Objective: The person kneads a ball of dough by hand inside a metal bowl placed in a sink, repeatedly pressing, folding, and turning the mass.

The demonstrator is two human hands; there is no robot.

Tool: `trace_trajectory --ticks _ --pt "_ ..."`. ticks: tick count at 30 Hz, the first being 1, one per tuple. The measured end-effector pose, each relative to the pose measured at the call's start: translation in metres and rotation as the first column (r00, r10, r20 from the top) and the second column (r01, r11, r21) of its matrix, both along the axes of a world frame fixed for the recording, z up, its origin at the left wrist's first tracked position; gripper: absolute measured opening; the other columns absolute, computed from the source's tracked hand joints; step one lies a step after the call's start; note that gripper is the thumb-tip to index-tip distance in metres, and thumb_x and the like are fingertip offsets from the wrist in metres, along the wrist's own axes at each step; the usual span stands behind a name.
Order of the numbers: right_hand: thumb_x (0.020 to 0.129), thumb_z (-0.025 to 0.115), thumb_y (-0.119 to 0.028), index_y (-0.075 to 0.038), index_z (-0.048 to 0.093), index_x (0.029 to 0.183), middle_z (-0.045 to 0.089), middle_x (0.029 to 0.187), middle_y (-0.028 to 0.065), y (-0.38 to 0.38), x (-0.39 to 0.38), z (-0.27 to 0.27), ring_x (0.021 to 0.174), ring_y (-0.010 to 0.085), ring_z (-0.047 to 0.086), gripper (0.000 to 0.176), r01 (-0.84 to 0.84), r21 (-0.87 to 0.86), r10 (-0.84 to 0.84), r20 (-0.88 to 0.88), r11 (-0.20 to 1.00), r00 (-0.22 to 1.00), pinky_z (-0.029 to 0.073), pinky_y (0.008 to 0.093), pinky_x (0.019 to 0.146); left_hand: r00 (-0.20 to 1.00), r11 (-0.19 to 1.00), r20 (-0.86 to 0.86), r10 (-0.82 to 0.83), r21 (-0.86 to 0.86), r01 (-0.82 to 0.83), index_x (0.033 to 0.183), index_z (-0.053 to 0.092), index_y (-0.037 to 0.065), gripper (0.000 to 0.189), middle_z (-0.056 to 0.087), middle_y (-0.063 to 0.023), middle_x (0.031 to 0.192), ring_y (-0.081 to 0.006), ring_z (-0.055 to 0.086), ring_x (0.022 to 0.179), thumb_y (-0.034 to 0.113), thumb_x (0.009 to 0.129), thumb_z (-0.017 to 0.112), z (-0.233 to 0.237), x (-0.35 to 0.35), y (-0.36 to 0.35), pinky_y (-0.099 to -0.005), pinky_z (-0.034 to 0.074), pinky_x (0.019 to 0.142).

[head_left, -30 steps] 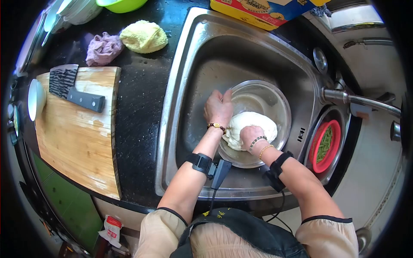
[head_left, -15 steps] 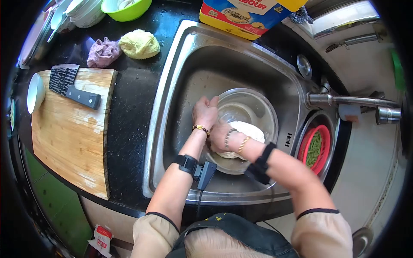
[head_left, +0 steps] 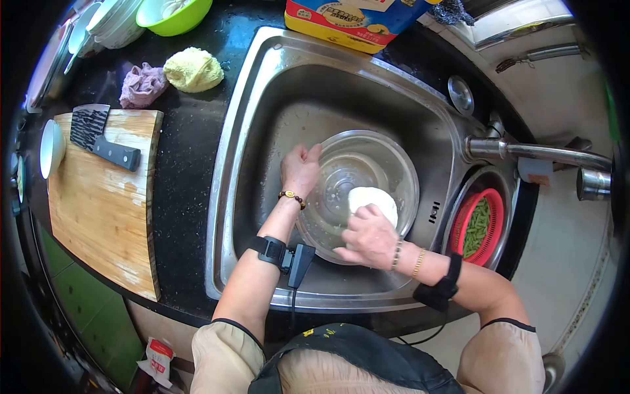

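Note:
A clear round bowl (head_left: 314, 231) sits in the steel sink, its bottom showing wet and streaky. My left hand (head_left: 300, 172) is closed on the bowl's left rim, thumb upward. Inside the bowl, toward the right, lies a smooth lump of white dough (head_left: 375, 200). My right hand (head_left: 371, 238) is over the bowl's lower right, with curled fingers at the dough's near edge; the thumb sticks out to the left. The fingertips are partly hidden against the dough.
The sink (head_left: 226, 164) surrounds the bowl, with a faucet (head_left: 545, 153) at right and a red basket of green pieces (head_left: 501, 226) in the side basin. Leftward are a cutting board (head_left: 98, 217), cleaver (head_left: 118, 152), yellow lump (head_left: 193, 69) and purple lump (head_left: 142, 87).
My right hand has moved right and back from beside my left hand, uncovering the bowl's left part. The white dough now looks more compact. The whole view has shifted slightly.

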State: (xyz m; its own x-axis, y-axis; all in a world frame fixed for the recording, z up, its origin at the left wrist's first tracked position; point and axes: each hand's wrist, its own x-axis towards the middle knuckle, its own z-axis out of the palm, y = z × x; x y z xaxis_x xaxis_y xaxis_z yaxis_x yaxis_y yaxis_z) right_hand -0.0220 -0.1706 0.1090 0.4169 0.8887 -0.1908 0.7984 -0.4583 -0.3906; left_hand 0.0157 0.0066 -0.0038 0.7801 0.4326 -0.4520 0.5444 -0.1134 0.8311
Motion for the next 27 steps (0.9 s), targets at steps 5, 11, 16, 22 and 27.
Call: trace_trajectory --ticks 5,11,16,22,27 --pt "0.065 0.072 -0.023 -0.009 0.051 0.050 0.047 0.056 0.0054 -0.021 0.012 -0.005 0.067 0.0244 0.050 0.030 0.181 0.111 -0.199 0.187 0.977 0.962 0.039 0.0381 0.069 1.000 1.000 -0.023 -0.009 0.004 0.009 0.065 0.053 0.001 0.041 0.056 -0.0162 0.061 -0.0285 0.053 0.057 0.038 0.079 0.065 0.002 0.000 0.001 -0.0399 0.042 0.057" --pt "0.069 0.067 -0.022 -0.005 0.057 0.098 0.053 0.103 0.0162 -0.021 0.025 -0.013 0.100 0.0311 0.051 0.035 0.331 0.125 -0.353 0.253 0.935 0.901 0.037 0.0449 0.086 0.999 0.999 -0.047 0.009 -0.032 -0.010 0.068 0.054 0.002 0.039 0.059 -0.0190 0.068 -0.0346 0.057 0.066 0.038 0.079 0.065 0.004 0.000 0.000 -0.0425 0.044 0.063" --pt "0.070 0.063 -0.026 -0.005 0.056 0.109 0.050 0.117 0.0166 -0.028 0.022 -0.028 0.112 0.0349 0.047 0.045 0.267 0.024 -0.266 0.229 0.963 0.937 0.035 0.0477 0.094 0.998 1.000 -0.064 -0.014 -0.018 0.013 0.072 0.055 0.001 0.038 0.061 -0.0216 0.074 -0.0399 0.059 0.073 0.038 0.080 0.063 0.011 0.000 -0.001 -0.0443 0.045 0.065" --pt "0.069 0.058 -0.030 -0.006 0.056 0.110 0.051 0.116 0.0155 -0.031 0.030 -0.047 0.110 0.0343 0.049 0.047 0.184 0.038 -0.188 0.189 0.982 0.964 0.036 0.0476 0.093 0.994 1.000 -0.110 -0.025 0.001 0.025 0.076 0.056 0.002 0.036 0.063 -0.0209 0.081 -0.0411 0.060 0.080 0.037 0.083 0.060 0.021 0.000 -0.001 -0.0469 0.045 0.068" --pt "0.070 0.056 -0.034 -0.007 0.056 0.110 0.051 0.115 0.0150 -0.024 0.034 -0.059 0.110 0.0331 0.049 0.048 0.189 0.037 -0.193 0.216 0.981 0.957 0.036 0.0477 0.094 0.993 0.999 -0.110 -0.036 0.017 0.038 0.075 0.056 0.002 0.037 0.063 -0.0212 0.081 -0.0410 0.059 0.080 0.038 0.083 0.059 0.020 0.000 -0.002 -0.0471 0.045 0.067"
